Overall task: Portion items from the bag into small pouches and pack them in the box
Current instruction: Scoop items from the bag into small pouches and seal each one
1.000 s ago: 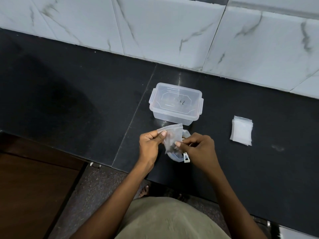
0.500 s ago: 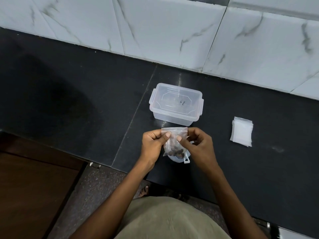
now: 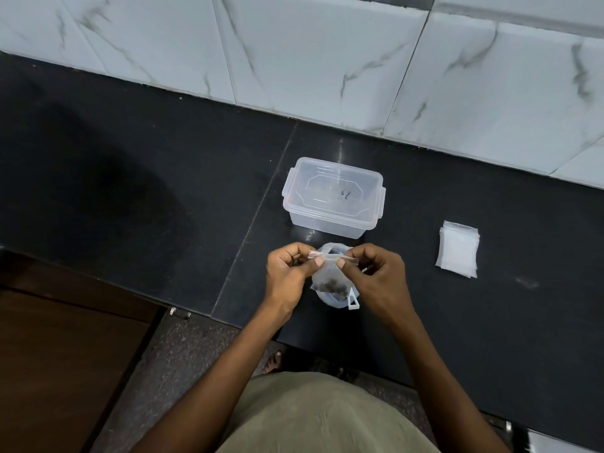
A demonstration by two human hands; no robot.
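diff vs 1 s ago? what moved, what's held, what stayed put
The small pouch was turned from edge-on to flat, dark pieces showing at its bottom. Both hands shifted their grip to its top strip: left hand pinches the left end, right hand the right end, now pulled straight. Nothing let go. Lidded box, stack of empty pouches and bag underneath stayed put.

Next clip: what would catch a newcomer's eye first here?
Front and centre, the left hand and right hand pinch the top strip of a small clear pouch with dark bits at its bottom. Just behind stands a clear box with its lid on; a stack of empty pouches lies to the right.
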